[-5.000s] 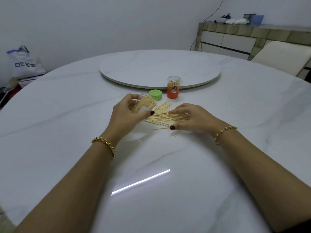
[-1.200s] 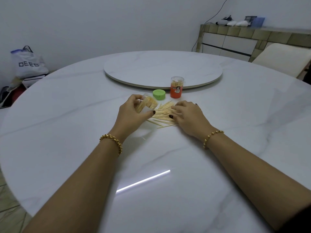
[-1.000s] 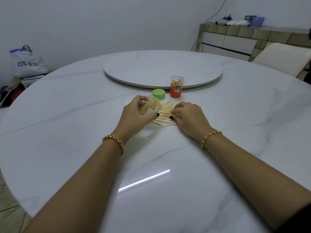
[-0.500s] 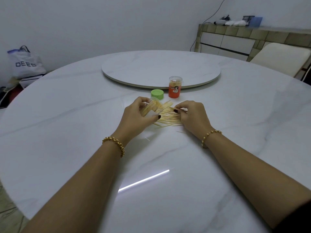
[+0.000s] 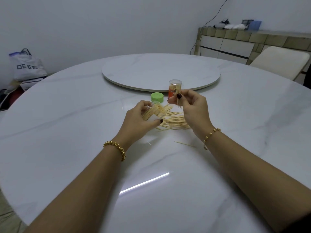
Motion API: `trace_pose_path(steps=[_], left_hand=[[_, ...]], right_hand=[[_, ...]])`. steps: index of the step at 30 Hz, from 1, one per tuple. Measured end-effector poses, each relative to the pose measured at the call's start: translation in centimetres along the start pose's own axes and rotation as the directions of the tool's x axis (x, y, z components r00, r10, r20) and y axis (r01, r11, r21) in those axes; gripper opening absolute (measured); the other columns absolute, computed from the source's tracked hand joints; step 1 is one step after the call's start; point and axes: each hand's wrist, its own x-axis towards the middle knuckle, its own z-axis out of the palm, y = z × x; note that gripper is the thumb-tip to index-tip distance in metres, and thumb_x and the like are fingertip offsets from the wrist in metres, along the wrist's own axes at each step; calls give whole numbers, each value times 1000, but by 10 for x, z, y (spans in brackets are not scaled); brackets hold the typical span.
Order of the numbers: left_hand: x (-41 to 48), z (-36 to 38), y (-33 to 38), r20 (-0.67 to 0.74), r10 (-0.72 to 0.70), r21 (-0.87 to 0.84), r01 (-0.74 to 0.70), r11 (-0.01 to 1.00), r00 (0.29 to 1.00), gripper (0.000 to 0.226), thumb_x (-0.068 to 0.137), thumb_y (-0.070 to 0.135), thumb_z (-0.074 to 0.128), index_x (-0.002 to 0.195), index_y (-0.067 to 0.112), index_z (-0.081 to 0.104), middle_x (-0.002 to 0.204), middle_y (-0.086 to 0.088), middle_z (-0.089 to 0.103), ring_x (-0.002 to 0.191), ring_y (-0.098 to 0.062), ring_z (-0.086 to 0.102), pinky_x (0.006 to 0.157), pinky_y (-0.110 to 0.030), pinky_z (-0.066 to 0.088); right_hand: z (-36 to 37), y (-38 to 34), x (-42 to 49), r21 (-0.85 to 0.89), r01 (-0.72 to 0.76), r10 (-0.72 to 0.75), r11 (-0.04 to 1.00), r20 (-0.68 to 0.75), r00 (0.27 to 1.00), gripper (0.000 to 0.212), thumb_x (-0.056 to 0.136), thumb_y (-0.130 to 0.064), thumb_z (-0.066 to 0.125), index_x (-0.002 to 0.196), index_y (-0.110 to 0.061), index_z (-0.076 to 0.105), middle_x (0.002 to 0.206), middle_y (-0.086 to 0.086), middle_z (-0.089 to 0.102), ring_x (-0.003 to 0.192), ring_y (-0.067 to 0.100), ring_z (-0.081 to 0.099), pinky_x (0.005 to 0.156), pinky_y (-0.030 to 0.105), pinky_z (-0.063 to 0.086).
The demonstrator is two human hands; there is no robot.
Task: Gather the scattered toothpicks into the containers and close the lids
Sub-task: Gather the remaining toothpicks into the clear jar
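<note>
Toothpicks, item one: a stray toothpick [image 5: 185, 144] lies alone on the white marble table [image 5: 168, 199], near the right forearm and apart from the rest. Both forearms reach in from the near edge, and each wrist carries a gold bracelet [image 5: 116, 148].

Item two: the main pile [image 5: 173, 120] lies loose on the tabletop between the two hands, spread in a rough fan.

Left hand [image 5: 134, 121]: fingers and thumb are curled round a clear container [image 5: 154, 112]. It is held tilted with its open mouth towards the pile and is packed with toothpicks. Whether it touches the table cannot be told.

Right hand [image 5: 193, 108]: raised off the table beyond the pile. Thumb and fingertips pinch a small bunch [image 5: 178, 101] of toothpicks, tips pointing down. The other fingers are loosely curled.

Green lid [image 5: 157, 97]: flat on the table, just beyond the left hand, separate from any container.

Orange container [image 5: 175, 89]: upright beside the green lid, at the near rim of the turntable [image 5: 159, 71]. Toothpicks show through its clear upper part, and the right hand's fingers hide its lower part.

Beyond the table: a printed bag [image 5: 27, 66] on the floor at far left, a pale chair [image 5: 279, 59] at right, and a sideboard [image 5: 252, 42] against the back wall.
</note>
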Motion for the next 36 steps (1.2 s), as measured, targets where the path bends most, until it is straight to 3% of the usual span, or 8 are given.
trace_pose_path(steps=[9,12,15,18,22,27,31,36], left_hand=[[-2,8,4,28,54,13,-55,998,998,50,70,27,83,113,22,58,107,2,65,96,-9,62,80,-21,52],[-2,8,6,16,55,-1,-55,998,998,49,70,24,83,112,20,59,103,2,66,94,-10,63,78,-22,51],[-1,6,6,8,52,-13,-52,999,999,50,70,23,83,114,18,59,102,2,66,93,-10,64,78,-21,51],[-1,6,5,4,48,-19,-48,999,999,50,70,24,83,113,18,59,103,1,67,92,-10,64,78,-21,52],[-2,7,7,16,28,-36,-27,999,999,46,70,24,82,110,21,59,101,3,66,89,-8,64,75,-19,52],[-3,7,7,43,19,-15,-19,1000,999,44,71,23,80,110,21,59,100,5,64,92,-8,62,71,-9,45],[-4,7,8,50,8,-35,-6,999,999,47,69,24,83,110,20,60,99,6,65,91,-7,63,70,-8,46],[-8,5,11,52,2,-52,0,999,999,43,71,21,83,107,21,58,94,13,63,83,1,62,66,-5,45]], right_hand=[[11,-12,-8,202,13,-23,979,48,999,16,99,-2,42,104,2,56,91,10,72,92,14,69,79,20,52],[16,-2,-14,158,-6,-12,987,116,993,15,100,1,39,108,-3,51,99,9,72,94,15,69,76,23,53],[18,5,-14,65,46,-53,997,105,993,27,99,-1,36,120,-13,48,113,3,69,108,13,63,91,34,51],[16,8,-17,-87,136,-129,987,82,988,39,99,1,33,133,-15,45,124,-3,61,118,3,53,99,22,43],[19,14,-30,-206,156,-103,966,249,963,43,100,-14,33,142,-18,40,114,-8,61,101,0,58,90,20,47],[20,15,-31,-304,240,-121,922,363,924,54,93,-23,28,146,-13,34,153,-3,31,142,6,23,118,35,20],[15,11,-31,-321,230,-122,919,323,939,49,96,-25,33,144,-17,38,144,2,46,134,14,40,110,41,34],[1,3,-36,-367,213,-111,905,280,953,43,99,-19,41,142,-17,41,137,-1,51,126,10,45,103,21,34]])
